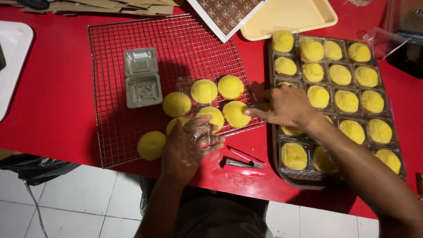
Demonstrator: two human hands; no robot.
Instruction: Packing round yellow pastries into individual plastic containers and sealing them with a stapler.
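Observation:
Several round yellow cakes (204,91) lie on a wire cooling rack (114,35) on a red table. My left hand (187,147) holds a clear plastic clamshell container (200,132) at the rack's near edge, over one cake. My right hand (284,105) reaches left, fingertips touching a yellow cake (235,113) on the rack. A metal baking tray (277,145) on the right holds many more yellow cakes in clear plastic cups.
An empty open clamshell container (142,78) lies on the rack's left part. Metal tongs (242,163) rest on the table near its front edge. A cream plastic tray (288,17) and a patterned box lid (224,15) sit at the back. White tiled floor lies below.

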